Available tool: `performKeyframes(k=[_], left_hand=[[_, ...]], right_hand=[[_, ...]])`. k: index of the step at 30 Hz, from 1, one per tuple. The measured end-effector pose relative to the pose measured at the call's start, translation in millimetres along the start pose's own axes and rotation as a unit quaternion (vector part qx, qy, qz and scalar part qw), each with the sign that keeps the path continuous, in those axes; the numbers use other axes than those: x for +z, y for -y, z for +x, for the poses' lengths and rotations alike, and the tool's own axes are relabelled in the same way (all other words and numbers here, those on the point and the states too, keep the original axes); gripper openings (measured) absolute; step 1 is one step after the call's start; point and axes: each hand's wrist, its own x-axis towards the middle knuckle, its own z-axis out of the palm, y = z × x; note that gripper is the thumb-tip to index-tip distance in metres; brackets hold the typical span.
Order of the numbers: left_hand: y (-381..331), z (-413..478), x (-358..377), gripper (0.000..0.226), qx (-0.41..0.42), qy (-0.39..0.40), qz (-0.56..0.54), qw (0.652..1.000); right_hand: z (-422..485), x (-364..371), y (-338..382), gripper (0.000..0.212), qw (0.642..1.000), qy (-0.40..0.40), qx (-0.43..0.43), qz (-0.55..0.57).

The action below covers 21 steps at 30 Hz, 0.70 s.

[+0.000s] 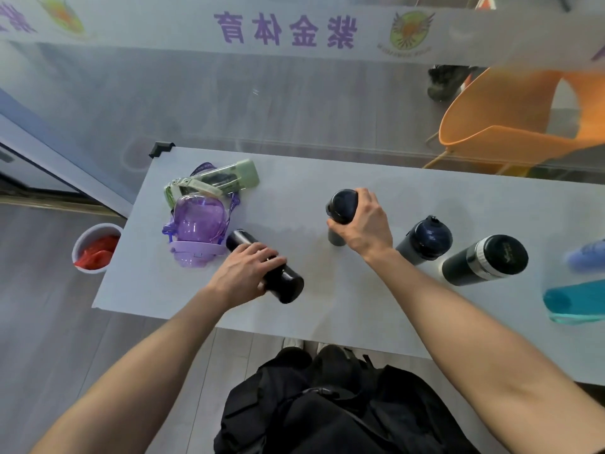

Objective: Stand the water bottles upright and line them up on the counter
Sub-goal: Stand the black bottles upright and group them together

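1. Head view: right hand (pixel 365 224) clamped on grey bottle (pixel 340 213), upright mid-counter (pixel 327 306); left hand (pixel 250 273) wrapped around lying black bottle (pixel 284 280).
2. Done: two dark bottles (pixel 425 240) upright to the right. Left: purple bottle (pixel 198 224), green bottle (pixel 226 178) lying.

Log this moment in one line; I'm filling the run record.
left hand: grips lying black bottle | right hand: grips upright dark-capped grey bottle

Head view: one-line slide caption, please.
Left hand grips a black bottle lying on the counter; right hand holds a dark bottle upright.
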Motion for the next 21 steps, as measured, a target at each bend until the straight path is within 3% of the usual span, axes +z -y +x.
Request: performKeyframes(k=[3,8,11,21], left_hand=[[-12.5,21.6,-24.4,0.071,-0.091,-0.093,-0.125,0.984],[-28.2,51.0,-38.1,0.075,-0.241,-0.186,-0.304,0.903],[-33.8,59.7,-37.3,0.075,-0.283,-0.202,-0.347,0.871],[-16.0,65.2,-30.4,0.08,-0.402,-0.162,-0.361,0.825]], right_hand=[[1.5,-3.7,0.1,0.077,1.0,0.006,0.004,-0.011],[-3.7,-7.3,3.6,0.083,0.999,0.028,-0.018,-0.016],[-2.8,-8.9,5.4,0.079,0.998,0.043,-0.016,-0.036],[-2.7,-9.1,8.6,0.076,0.998,0.043,-0.015,-0.034]])
